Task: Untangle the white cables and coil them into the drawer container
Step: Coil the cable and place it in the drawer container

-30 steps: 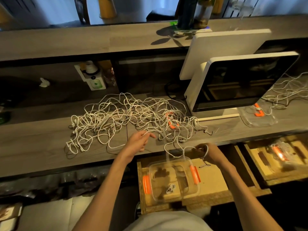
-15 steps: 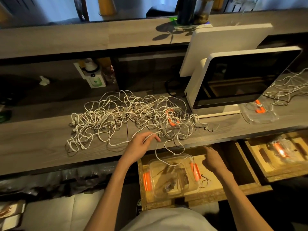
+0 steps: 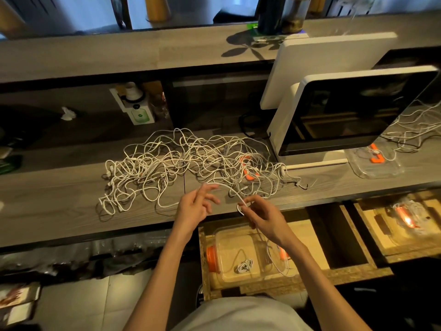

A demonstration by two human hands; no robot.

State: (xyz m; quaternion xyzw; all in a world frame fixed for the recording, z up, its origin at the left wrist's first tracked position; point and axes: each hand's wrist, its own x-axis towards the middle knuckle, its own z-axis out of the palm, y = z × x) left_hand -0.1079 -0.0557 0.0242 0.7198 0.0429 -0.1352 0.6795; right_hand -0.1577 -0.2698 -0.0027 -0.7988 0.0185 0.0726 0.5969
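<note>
Above drawer container [image 3: 241, 254]: right hand [image 3: 262, 217] up from drawer, fingers now pinching cable [image 3: 226, 187]; left hand [image 3: 194, 206] fingers spread, touching same strand. Small coil already inside, tangle [image 3: 181, 163] behind on bench [image 3: 59, 206] — next cable starting.

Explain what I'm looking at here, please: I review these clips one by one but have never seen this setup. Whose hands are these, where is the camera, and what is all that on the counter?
There is no machine here. A person wears a wide-angle camera on the head, so the single view looks forward and down at their own two bare hands.

On the wooden counter lies a big tangle of white cables, beside a white-framed screen. A smaller cable pile sits at the far right by a clear lid.

Below the counter edge a drawer stands open, with a clear container with orange clips inside. One small coiled cable already lies in it.

The right hand pinches one white cable arching out of the tangle. The left hand is raised beside it, fingers spread, touching that strand at most with its fingertips.
</note>
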